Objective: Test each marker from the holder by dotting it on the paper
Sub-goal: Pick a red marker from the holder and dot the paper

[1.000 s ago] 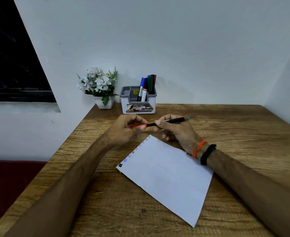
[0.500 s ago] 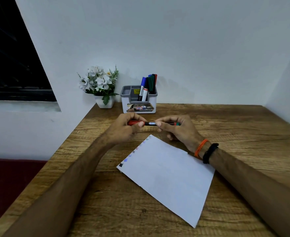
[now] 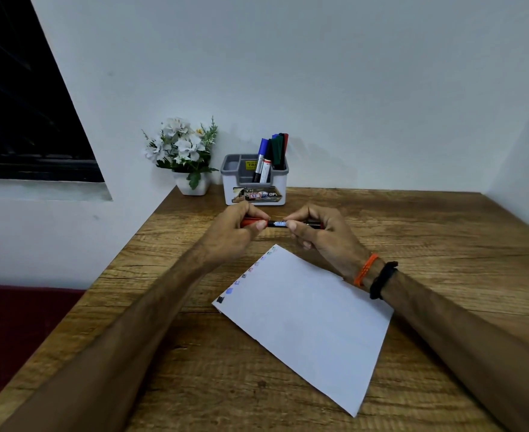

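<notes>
Fingers (image 3: 258, 225) around black, red-capped marker (image 3: 277, 224)

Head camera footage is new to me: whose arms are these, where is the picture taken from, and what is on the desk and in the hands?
There is no machine here. The camera sits on a person's head and looks forward and down, so both forearms reach in from the bottom. The left hand grips the red cap end of a marker; the right hand grips its dark barrel, level above the wooden desk. A white paper lies below the hands, with small colour dots along its left edge. Against the wall stand a grey-and-white holder with more markers and a small flower pot.
</notes>
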### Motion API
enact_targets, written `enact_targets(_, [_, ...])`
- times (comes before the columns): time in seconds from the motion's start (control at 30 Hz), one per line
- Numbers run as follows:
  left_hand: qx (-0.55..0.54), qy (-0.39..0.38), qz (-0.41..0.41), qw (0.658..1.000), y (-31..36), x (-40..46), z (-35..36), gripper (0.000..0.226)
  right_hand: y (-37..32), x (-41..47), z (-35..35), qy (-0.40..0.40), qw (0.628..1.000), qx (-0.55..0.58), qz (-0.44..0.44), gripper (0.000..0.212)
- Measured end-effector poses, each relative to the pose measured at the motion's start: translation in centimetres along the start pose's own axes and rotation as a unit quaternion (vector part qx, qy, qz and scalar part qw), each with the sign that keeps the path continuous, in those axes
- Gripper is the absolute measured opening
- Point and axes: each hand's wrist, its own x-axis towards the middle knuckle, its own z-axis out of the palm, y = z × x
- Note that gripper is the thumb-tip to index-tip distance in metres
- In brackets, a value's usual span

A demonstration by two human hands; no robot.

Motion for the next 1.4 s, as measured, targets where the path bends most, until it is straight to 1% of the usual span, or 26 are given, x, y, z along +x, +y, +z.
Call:
enact_targets(0.17, [-0.057, 0.019, 0.002, 0.998, 0.6, 0.1, -0.7, 0.013, -0.8, 0.5, -0.5, 0.003, 0.999, -0.024, 0.021, 0.003])
enact_targets(0.23, [-0.104, 0.049, -0.003, 0.993, 0.8, 0.1, -0.9, 0.023, -1.2, 0.7, -0.5, 0.01, 0.999, -0.041, 0.008, 0.002])
enact_targets(0.27, [-0.13, 0.07, -0.006, 0.989, 0.9, 0.1, -1.0, 0.03, -1.3, 0.8, -0.4, 0.013, 0.998, -0.058, -0.002, 0.006])
enact_targets(0.33, [-0.189, 0.109, -0.005, 0.976, 1.4, 0.0, -0.9, 0.04, -1.7, 0.8, -0.1, 0.015, 0.994, -0.108, -0.02, 0.021])
enact_targets(0.4, [-0.23, 0.131, 0.004, 0.964, 1.9, -0.1, -0.7, 0.044, -2.4, 0.5, 0.4, 0.017, 0.987, -0.157, -0.037, 0.039])
enact_targets(0.5, [-0.236, 0.142, 0.024, 0.961, 2.4, -0.3, -0.2, 0.047, -3.8, 0.1, 0.9, -0.013, 0.968, -0.233, -0.089, 0.085])
enact_targets(0.53, [-0.232, 0.141, 0.031, 0.962, 2.6, -0.3, -0.1, 0.049, -4.2, 0.1, 0.9, -0.027, 0.962, -0.251, -0.104, 0.097])
enact_targets(0.57, [-0.227, 0.138, 0.04, 0.963, 2.6, -0.4, 0.0, 0.051, -4.6, -0.1, 1.0, -0.039, 0.956, -0.265, -0.118, 0.104])
enact_targets(0.6, [-0.222, 0.133, 0.046, 0.965, 2.6, -0.3, 0.1, 0.053, -4.9, -0.2, 1.0, -0.047, 0.951, -0.278, -0.129, 0.106])
enact_targets(0.67, [-0.218, 0.123, 0.052, 0.967, 2.7, -0.3, 0.1, 0.055, -5.2, -0.3, 1.1, -0.05, 0.945, -0.29, -0.145, 0.104])
enact_targets(0.8, [-0.212, 0.116, 0.067, 0.968, 2.9, -0.1, 0.3, 0.059, -5.2, -0.5, 0.9, -0.047, 0.947, -0.28, -0.15, 0.098])
enact_targets(0.9, [-0.2, 0.1, 0.057, 0.973, 2.4, 0.0, 0.1, 0.064, -5.1, -0.1, 0.7, -0.043, 0.947, -0.281, -0.149, 0.098])
enact_targets(0.97, [-0.147, 0.093, 0.052, 0.983, 1.6, 0.1, 0.0, 0.057, -5.1, 0.3, 0.2, -0.036, 0.948, -0.282, -0.143, 0.097])
enact_targets(1.0, [-0.093, 0.094, 0.049, 0.99, 1.1, 0.2, -0.1, 0.053, -5.0, 0.7, 0.0, -0.029, 0.947, -0.287, -0.138, 0.097])
enact_targets(1.03, [-0.015, 0.097, 0.041, 0.994, 0.4, 0.3, -0.1, 0.051, -4.9, 1.2, -0.3, -0.021, 0.947, -0.294, -0.131, 0.098])
enact_targets(1.07, [0.076, 0.097, 0.033, 0.992, -0.5, 0.6, -0.2, 0.052, -4.9, 1.8, -0.6, -0.011, 0.947, -0.298, -0.123, 0.098])
enact_targets(1.1, [0.162, 0.091, 0.025, 0.982, -1.4, 0.9, -0.2, 0.056, -4.8, 2.5, -0.9, -0.002, 0.947, -0.298, -0.117, 0.098])
enact_targets(1.17, [0.272, 0.069, 0.01, 0.96, -3.1, 1.7, -0.1, 0.064, -4.5, 4.1, -1.3, 0.021, 0.948, -0.297, -0.112, 0.099])
enact_targets(1.27, [0.365, 0.018, -0.021, 0.931, -4.5, 2.7, 0.2, 0.069, -4.4, 6.5, -1.9, 0.067, 0.943, -0.303, -0.117, 0.099])
enact_targets(1.33, [0.395, -0.008, -0.034, 0.918, -4.9, 3.1, 0.4, 0.068, -4.3, 8.1, -2.0, 0.086, 0.937, -0.314, -0.129, 0.099])
enact_targets(1.4, [0.404, -0.017, -0.039, 0.914, -4.9, 3.2, 0.4, 0.069, -4.2, 9.5, -2.2, 0.099, 0.932, -0.322, -0.137, 0.099])
